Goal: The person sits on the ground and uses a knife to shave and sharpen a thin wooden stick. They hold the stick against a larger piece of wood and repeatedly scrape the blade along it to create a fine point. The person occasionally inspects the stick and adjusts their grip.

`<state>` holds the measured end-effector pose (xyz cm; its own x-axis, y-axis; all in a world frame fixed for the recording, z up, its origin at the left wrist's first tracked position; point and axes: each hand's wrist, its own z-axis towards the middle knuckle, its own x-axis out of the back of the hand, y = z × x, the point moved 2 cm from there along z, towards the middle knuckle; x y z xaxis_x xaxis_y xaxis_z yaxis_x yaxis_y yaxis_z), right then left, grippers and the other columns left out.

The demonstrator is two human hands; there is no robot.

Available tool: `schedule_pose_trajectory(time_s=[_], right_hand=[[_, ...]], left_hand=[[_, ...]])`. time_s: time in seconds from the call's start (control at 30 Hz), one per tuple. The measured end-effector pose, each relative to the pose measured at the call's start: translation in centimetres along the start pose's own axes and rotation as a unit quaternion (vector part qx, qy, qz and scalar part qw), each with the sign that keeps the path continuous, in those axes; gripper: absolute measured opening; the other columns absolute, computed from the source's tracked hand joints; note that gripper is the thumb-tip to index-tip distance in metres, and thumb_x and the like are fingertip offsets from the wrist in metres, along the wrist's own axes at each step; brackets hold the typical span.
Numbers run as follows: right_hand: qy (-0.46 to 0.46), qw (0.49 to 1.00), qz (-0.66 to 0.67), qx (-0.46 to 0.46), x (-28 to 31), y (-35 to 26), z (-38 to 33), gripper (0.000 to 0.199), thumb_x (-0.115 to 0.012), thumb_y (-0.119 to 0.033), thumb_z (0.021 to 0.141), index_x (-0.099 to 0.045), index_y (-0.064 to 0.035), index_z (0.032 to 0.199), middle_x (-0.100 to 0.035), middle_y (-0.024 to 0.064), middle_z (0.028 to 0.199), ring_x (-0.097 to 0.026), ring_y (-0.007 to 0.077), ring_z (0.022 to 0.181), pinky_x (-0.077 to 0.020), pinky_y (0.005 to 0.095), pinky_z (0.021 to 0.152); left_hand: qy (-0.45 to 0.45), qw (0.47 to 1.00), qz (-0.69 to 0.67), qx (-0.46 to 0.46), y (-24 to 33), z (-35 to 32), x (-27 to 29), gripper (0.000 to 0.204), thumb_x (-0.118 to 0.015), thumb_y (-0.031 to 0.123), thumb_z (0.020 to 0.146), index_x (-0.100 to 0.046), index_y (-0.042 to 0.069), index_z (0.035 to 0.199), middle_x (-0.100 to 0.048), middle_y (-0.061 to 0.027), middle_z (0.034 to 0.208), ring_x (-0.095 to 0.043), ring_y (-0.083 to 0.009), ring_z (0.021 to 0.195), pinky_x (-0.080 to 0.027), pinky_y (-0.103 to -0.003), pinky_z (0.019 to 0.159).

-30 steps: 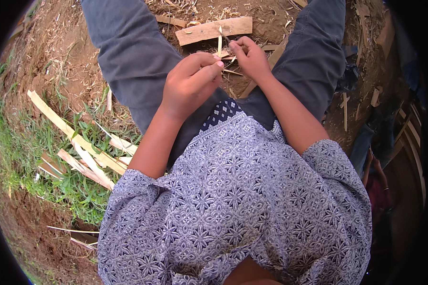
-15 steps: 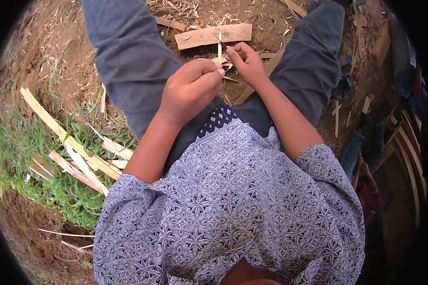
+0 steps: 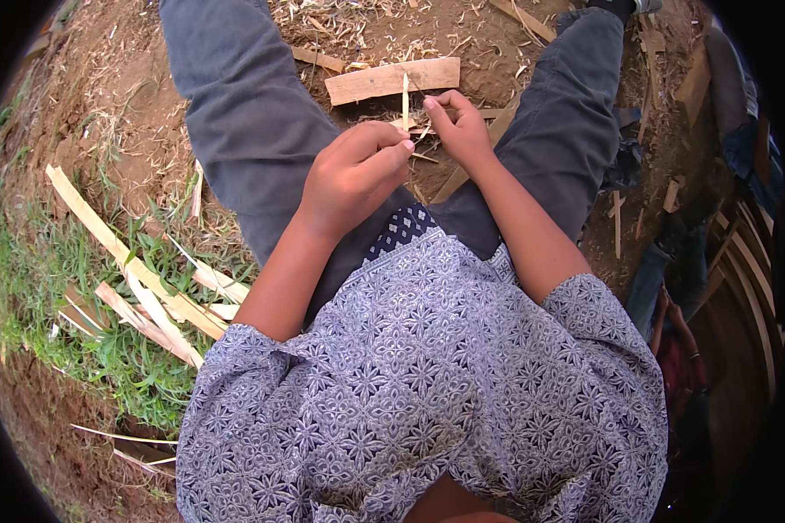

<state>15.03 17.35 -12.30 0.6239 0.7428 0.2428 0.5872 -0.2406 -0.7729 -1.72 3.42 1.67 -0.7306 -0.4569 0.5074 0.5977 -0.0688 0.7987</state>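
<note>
My left hand [image 3: 353, 179] pinches the lower end of a thin, pale, pointed wooden stick [image 3: 406, 103] between thumb and fingers. The stick stands away from me, its tip overlapping a short flat board [image 3: 358, 84] that lies across the ground between my legs. Just right of the stick is my right hand [image 3: 464, 135], its thumb and fingers closed around a small knife, which is mostly hidden now; a dark blade showed there in the earlier frame. A small gap separates the right fingertips from the stick.
Shavings [image 3: 419, 39] litter the brown soil around my outstretched legs [image 3: 244, 131]. Long split wood strips [image 3: 105, 235] lie on grass at the left. At the far right, another person's arm [image 3: 682, 336] shows near curved pale strips [image 3: 750, 288].
My right hand has shifted slightly down and right, away from the stick, and the dark blade no longer shows clearly. The view has tilted a little; my left hand keeps its hold.
</note>
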Motion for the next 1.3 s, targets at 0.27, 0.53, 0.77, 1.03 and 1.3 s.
schedule_pose_trajectory(time_s=[0.27,0.53,0.77,1.03,1.3], right_hand=[[-0.007,0.999,-0.028,0.033,-0.6,1.4,0.8,0.030,-0.072,-0.036,0.101,-0.071,-0.0067,0.106,-0.070,0.0041,0.075,-0.060,0.0101,0.067,-0.0469,0.0310,0.064],[0.064,0.978,-0.192,-0.049,0.6,3.4,0.9,0.035,-0.067,-0.043,0.100,-0.071,-0.0089,0.106,-0.076,0.0175,0.094,-0.073,0.0377,0.092,-0.0541,0.0459,0.079],[0.009,0.999,-0.034,0.011,0.0,0.8,1.0,0.037,-0.073,-0.041,0.098,-0.073,-0.0061,0.109,-0.070,0.0068,0.077,-0.063,0.0154,0.068,-0.0502,0.0345,0.065],[-0.005,0.995,-0.103,-0.010,-0.1,1.9,1.5,0.037,-0.072,-0.047,0.098,-0.075,-0.0127,0.111,-0.073,0.0117,0.082,-0.072,0.0259,0.077,-0.0542,0.0404,0.071],[0.076,0.993,-0.080,-0.046,0.6,3.9,1.8,0.037,-0.071,-0.044,0.099,-0.074,-0.0082,0.109,-0.073,0.0101,0.081,-0.070,0.0228,0.074,-0.0532,0.0398,0.069]], left_hand=[[0.000,1.000,0.002,0.012,0.0,0.0,0.0,0.029,-0.080,-0.008,0.072,-0.072,0.004,0.097,-0.073,-0.0102,0.097,-0.075,-0.0269,0.088,-0.063,-0.035,0.075],[0.009,1.000,0.014,0.003,0.1,-0.2,-0.3,0.029,-0.081,-0.010,0.072,-0.072,0.003,0.097,-0.074,-0.0114,0.096,-0.076,-0.0265,0.088,-0.063,-0.034,0.075],[0.004,1.000,0.023,-0.006,0.1,-0.1,-0.7,0.030,-0.080,-0.012,0.072,-0.072,0.002,0.097,-0.075,-0.0130,0.096,-0.077,-0.0271,0.089,-0.063,-0.034,0.076],[-0.014,1.000,0.011,-0.022,0.3,0.2,-0.7,0.028,-0.080,-0.011,0.073,-0.072,0.002,0.096,-0.075,-0.0131,0.095,-0.077,-0.0275,0.089,-0.063,-0.034,0.077],[0.006,1.000,0.029,-0.004,0.3,-0.1,-0.8,0.025,-0.081,-0.011,0.076,-0.072,0.002,0.095,-0.076,-0.0133,0.095,-0.077,-0.0252,0.087,-0.063,-0.033,0.076]])
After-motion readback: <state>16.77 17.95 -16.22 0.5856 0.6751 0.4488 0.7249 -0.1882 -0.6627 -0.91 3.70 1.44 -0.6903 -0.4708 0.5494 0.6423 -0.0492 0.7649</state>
